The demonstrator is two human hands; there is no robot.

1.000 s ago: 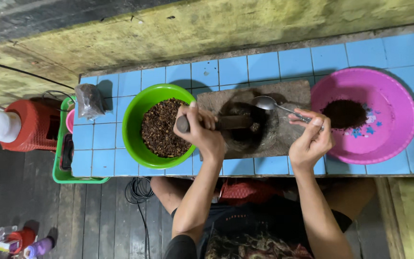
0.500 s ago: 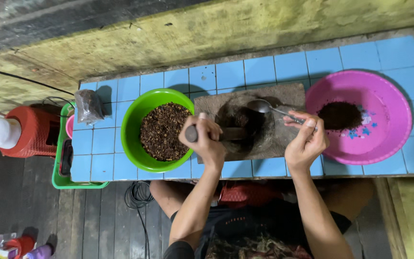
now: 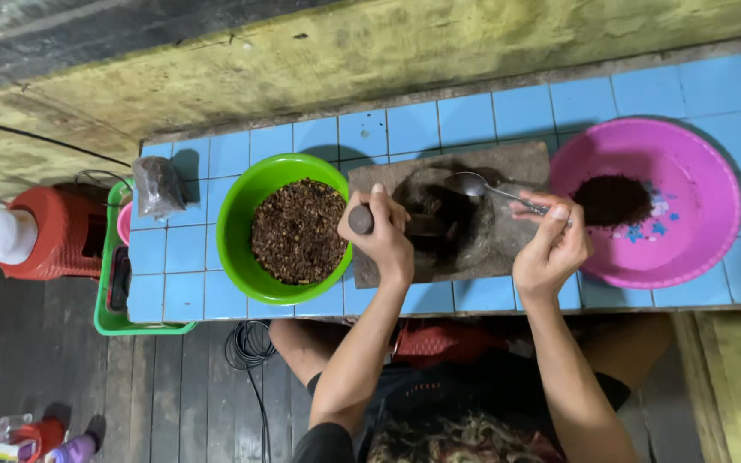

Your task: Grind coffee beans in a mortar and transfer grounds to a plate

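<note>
Currently the left hand (image 3: 385, 240) has its fingers closed around a stone pestle (image 3: 362, 219) lying in the stone mortar (image 3: 473, 231). Probably heavy, rigid, rough; grasp at the thick end. Right hand (image 3: 551, 249) fingers pinch a light, stiff, slippery metal spoon (image 3: 482, 186) by its handle, bowl above the mortar.

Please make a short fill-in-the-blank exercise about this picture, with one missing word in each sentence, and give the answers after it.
1. The left hand grips a pestle over the stone ____.
2. The right hand holds a metal ____.
3. The green bowl stands to the ____ of the stone mortar.
4. The dark ground powder lies in the ____ basin.

Answers: mortar; spoon; left; pink
</note>
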